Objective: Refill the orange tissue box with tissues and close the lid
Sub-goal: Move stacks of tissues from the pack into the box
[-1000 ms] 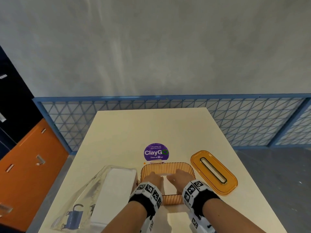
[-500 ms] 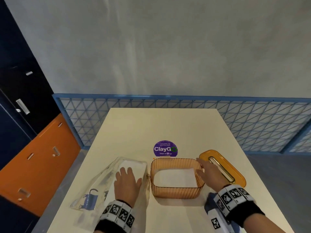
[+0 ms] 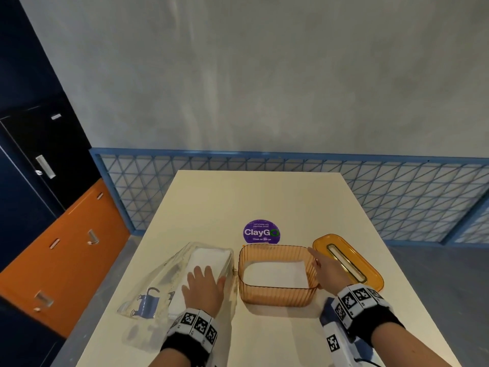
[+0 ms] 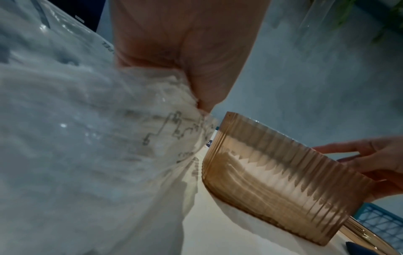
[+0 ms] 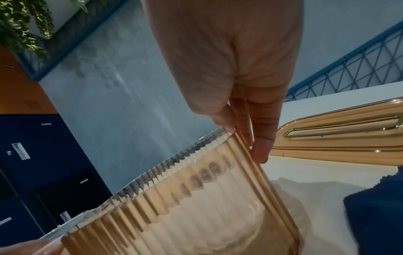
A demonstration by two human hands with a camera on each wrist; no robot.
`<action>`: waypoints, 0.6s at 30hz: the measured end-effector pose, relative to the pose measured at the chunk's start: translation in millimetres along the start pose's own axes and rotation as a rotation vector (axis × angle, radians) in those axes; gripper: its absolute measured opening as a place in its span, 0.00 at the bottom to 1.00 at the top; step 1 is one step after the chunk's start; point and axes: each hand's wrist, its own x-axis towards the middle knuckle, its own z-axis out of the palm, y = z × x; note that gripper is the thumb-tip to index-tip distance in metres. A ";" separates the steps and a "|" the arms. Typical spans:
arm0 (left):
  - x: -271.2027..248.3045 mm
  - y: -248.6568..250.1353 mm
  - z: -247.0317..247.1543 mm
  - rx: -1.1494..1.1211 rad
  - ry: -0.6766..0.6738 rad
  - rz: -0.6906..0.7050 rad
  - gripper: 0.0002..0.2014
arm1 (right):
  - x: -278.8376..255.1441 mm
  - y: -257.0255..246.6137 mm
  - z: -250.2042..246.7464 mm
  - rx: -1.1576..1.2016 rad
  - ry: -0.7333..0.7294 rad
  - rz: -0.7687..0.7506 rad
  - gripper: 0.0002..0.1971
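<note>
The ribbed orange tissue box [image 3: 277, 295] stands open on the cream table [image 3: 251, 197], with a white tissue stack [image 3: 275, 274] low inside it. Its orange slotted lid [image 3: 346, 260] lies flat just right of it. My left hand [image 3: 202, 284] rests flat on the clear plastic tissue pack [image 3: 169, 282], left of the box. My right hand [image 3: 324, 268] lies with straight fingers against the box's right end wall, its fingertips [image 5: 261, 151] on the ribs near the rim. The left wrist view shows the pack [image 4: 87, 138] and the box [image 4: 283, 186] side by side.
A purple round sticker [image 3: 260, 232] sits on the table behind the box. A blue mesh railing [image 3: 291, 168] runs along the far table edge. Dark blue and orange cabinets [image 3: 66, 247] stand to the left. Something dark blue [image 5: 375, 207] lies by my right wrist.
A second ago both hands were down inside the box on the tissues. The left has moved onto the pack and the right to the box's right end, where both have stayed.
</note>
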 end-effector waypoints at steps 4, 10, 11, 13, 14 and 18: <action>1.4 -1.9 1.4 -0.044 0.010 -0.012 0.23 | -1.2 -1.2 -0.3 0.016 -0.005 0.001 0.26; -0.6 0.7 1.2 -0.030 0.021 -0.021 0.21 | -3.0 -2.6 -0.5 0.014 -0.004 0.017 0.27; -1.1 1.2 0.9 0.003 0.006 -0.017 0.21 | -3.1 -2.6 -0.7 0.014 -0.007 0.015 0.27; -2.2 2.6 -0.1 0.073 -0.022 -0.013 0.23 | -3.6 -2.9 -0.8 0.012 -0.013 0.009 0.27; -2.7 3.7 -1.6 0.098 -0.025 -0.015 0.23 | -3.5 -3.0 -0.9 0.012 -0.014 0.008 0.27; -2.1 3.9 -8.8 0.083 -0.007 -0.002 0.21 | -1.4 0.2 1.1 -0.002 -0.008 -0.003 0.27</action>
